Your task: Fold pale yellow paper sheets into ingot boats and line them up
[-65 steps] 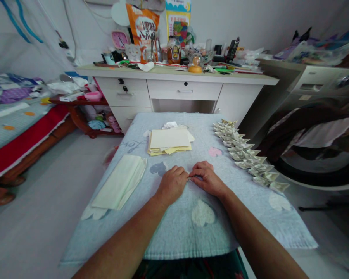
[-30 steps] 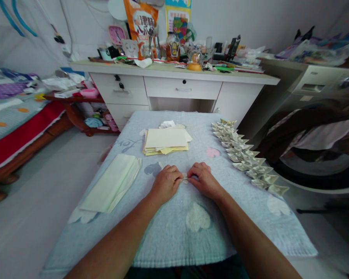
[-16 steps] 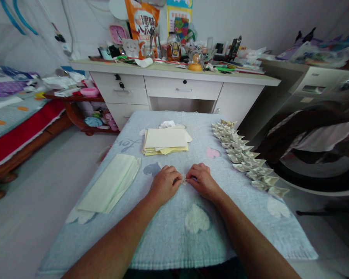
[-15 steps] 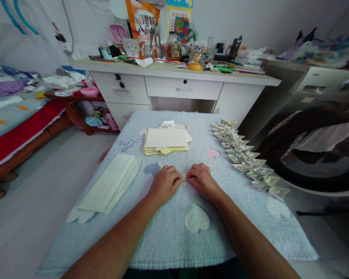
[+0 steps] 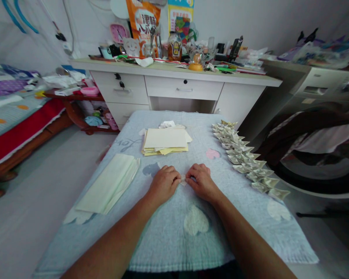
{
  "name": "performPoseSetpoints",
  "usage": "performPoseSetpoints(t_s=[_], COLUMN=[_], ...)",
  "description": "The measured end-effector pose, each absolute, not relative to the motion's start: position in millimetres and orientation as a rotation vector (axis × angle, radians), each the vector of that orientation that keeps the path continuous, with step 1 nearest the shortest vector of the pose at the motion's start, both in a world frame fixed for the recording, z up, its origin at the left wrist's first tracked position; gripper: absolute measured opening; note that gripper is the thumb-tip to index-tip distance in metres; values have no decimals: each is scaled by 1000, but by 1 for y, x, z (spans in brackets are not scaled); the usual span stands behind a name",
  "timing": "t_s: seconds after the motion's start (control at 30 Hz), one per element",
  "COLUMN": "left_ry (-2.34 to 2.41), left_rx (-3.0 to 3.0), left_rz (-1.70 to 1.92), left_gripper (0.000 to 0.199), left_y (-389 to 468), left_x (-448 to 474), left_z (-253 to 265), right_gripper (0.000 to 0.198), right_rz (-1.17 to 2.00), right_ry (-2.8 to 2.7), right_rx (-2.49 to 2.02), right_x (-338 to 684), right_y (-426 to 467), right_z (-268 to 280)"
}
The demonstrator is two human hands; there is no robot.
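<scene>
A small piece of folded paper [image 5: 183, 180] is pinched between my two hands above the middle of the cloth-covered table [image 5: 168, 240]. My left hand [image 5: 165, 183] has its thumb and fingers closed on the paper's left end. At the right end, my right hand [image 5: 201, 180] grips it the same way. Most of the paper is hidden by my fingers. Beyond my hands lies a stack of cream and yellow paper sheets [image 5: 165, 138]. Folded pale green paper [image 5: 107, 182] rests to the left. Overlapping folded paper boats [image 5: 244, 157] form a long row on the right.
A white desk [image 5: 184, 87] crowded with jars, bags and small items stands behind the table. To the right is a washing machine [image 5: 305, 93] with dark cloth at its door. A bed [image 5: 23, 120] is at the left. Crumpled white tissue [image 5: 167, 124] sits behind the paper stack.
Both hands stay nearly in place, still pinching the small paper. My fingertips have shifted slightly, and a little more of the paper shows between them. The rest looks the same.
</scene>
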State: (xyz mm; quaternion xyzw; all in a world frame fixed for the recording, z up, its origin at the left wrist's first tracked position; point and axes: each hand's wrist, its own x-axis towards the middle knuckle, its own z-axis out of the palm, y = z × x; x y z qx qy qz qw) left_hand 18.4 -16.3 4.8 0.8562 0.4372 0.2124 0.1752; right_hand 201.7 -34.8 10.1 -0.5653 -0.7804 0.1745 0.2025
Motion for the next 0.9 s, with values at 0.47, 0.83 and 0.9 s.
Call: performPoseSetpoints(t_s=[0.47,0.83,0.9], left_ry=[1383,1616,1626], left_rx=[2375,2328,2322], left_rz=[556,502,494], left_gripper=[14,14,14], left_y=[-15,-20,-20], left_x=[24,29,30], left_z=[7,9,9], right_gripper=[15,18,18], right_rz=[428,333,314], right_ry=[-2136,-2164,-2167], right_rx=[-1766,-1860,-1869], right_x=[194,191,189], right_y=[-34,-33,-33], right_z=[13,8,7])
